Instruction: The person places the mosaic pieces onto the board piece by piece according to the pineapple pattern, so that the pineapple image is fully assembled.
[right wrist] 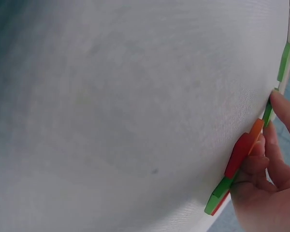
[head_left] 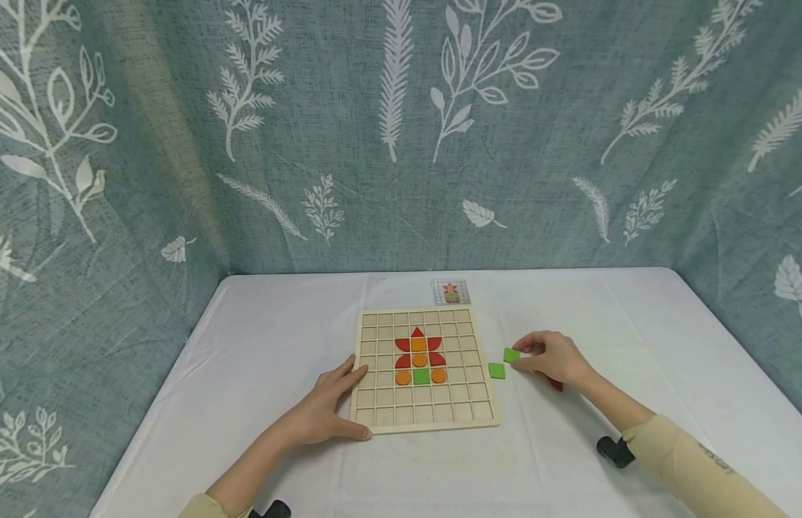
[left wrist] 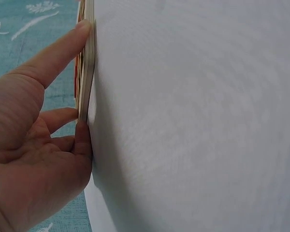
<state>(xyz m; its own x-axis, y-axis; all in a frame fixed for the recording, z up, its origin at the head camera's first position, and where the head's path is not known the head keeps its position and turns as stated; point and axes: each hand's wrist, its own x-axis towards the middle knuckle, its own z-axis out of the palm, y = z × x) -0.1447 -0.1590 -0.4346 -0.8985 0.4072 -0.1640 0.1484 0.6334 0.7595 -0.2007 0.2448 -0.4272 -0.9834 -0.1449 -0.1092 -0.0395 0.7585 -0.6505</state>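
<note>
Left hand, fingers apart, steadies board at its left edge; right hand pinches green tile: lift level.

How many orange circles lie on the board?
3: one orange circle beyond the green square, another to its left, a third to its right. None on the board looks hidden.

Teal curtain (leaf-patterned in white) behind a white table

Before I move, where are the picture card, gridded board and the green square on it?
Picture card (head_left: 451,292), head view: middle of its face.
Gridded board (head_left: 462,411), head view: bare cell, lower right.
Green square (head_left: 421,376), head view: centre of its top.
</note>
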